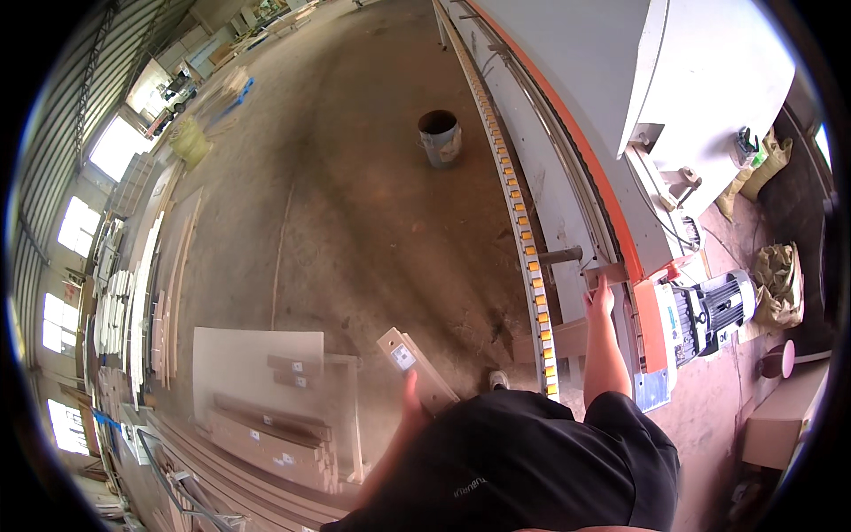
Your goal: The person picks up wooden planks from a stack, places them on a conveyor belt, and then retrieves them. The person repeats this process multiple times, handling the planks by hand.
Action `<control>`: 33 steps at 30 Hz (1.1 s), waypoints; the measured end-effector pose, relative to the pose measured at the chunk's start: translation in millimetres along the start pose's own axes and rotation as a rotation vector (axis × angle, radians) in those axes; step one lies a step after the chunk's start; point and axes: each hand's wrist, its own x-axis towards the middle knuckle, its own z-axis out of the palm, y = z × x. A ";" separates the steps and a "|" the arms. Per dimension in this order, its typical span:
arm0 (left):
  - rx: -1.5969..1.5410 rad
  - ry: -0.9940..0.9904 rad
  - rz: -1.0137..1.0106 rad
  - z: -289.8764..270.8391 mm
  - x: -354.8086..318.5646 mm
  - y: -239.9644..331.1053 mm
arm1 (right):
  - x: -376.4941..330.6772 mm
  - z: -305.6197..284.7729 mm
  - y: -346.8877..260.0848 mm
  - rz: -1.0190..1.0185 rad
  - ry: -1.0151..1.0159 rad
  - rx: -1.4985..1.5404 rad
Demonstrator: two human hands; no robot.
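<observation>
My left hand (411, 399) is closed around the edge of a few narrow brown boards (425, 374), stacked flat together and held slanted beside my body. A white label sits near the far end of the top board. On the right, my arm reaches forward to a long edge-processing machine with an orange rail (612, 208). There my right hand (600, 303) grips a short brown board (610, 274) lying against the machine's feed side. Part of that board is hidden by my fingers and the machine.
A roller rail (523, 222) with yellow rollers runs along the machine. Beyond it stands a grey bucket (440, 139). Labelled boards (266, 434) are stacked at left, by a large pale panel (230, 355). A motor (722, 301) and sacks (778, 284) are at right.
</observation>
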 end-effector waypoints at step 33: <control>-0.017 -0.104 0.492 -103.3 5.7 26.7 | -452.1 204.3 90.9 -0.708 -1.868 -1.765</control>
